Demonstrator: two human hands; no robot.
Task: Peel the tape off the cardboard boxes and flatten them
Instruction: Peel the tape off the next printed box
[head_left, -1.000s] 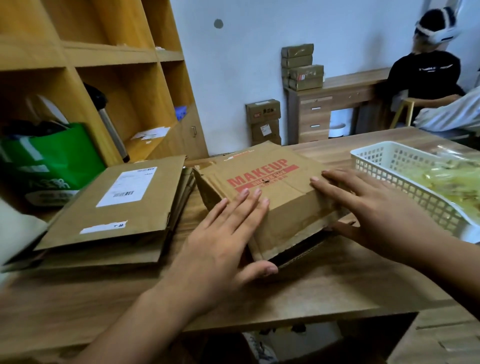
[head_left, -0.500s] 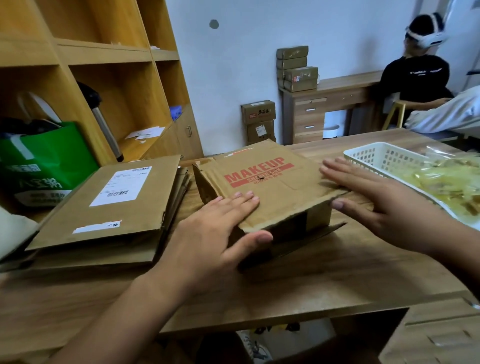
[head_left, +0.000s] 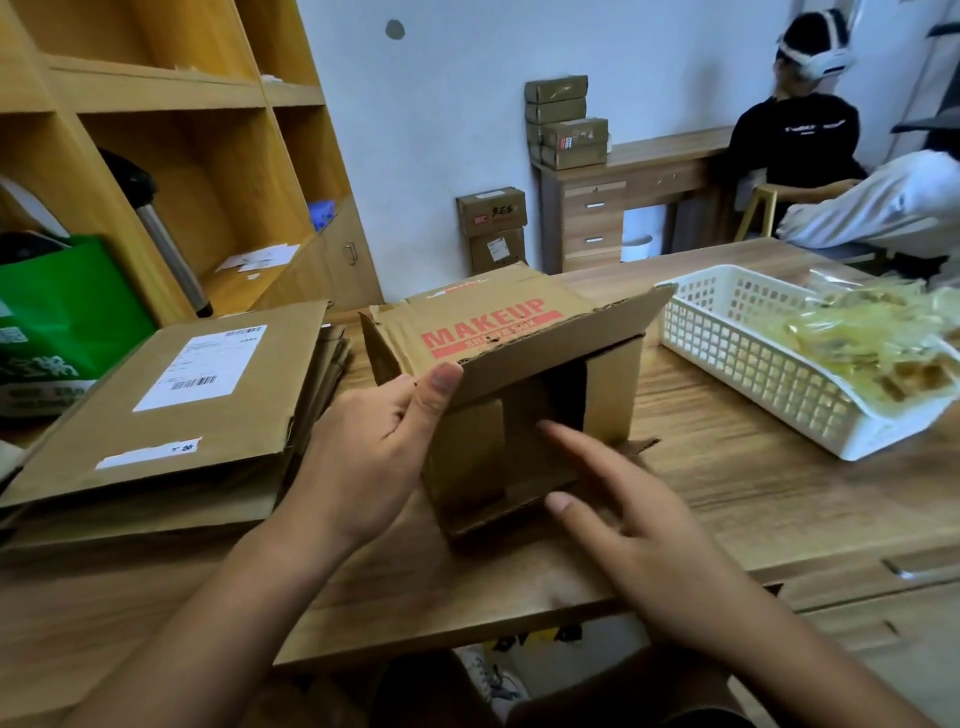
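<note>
At the left, under wooden shelving (head_left: 156, 98), a stack of flattened boxes (head_left: 171, 410) is laid on the worktop (head_left: 727, 499), presumably as the finished pile. Just beside it the box (head_left: 519, 332) marked MAKEUP is stood with its near end open. Its near left corner is gripped by the left hand (head_left: 363, 452), thumb on the top flap, likely to steady it. The right hand (head_left: 639, 525) is held at the opening, fingers (head_left: 576, 447) straight and spread, nothing grasped, probably to work the flaps. Farther right, peeled tape (head_left: 872, 338) is gathered in a white basket (head_left: 737, 364). A second person (head_left: 800, 140) is seated by the far wall.
</note>
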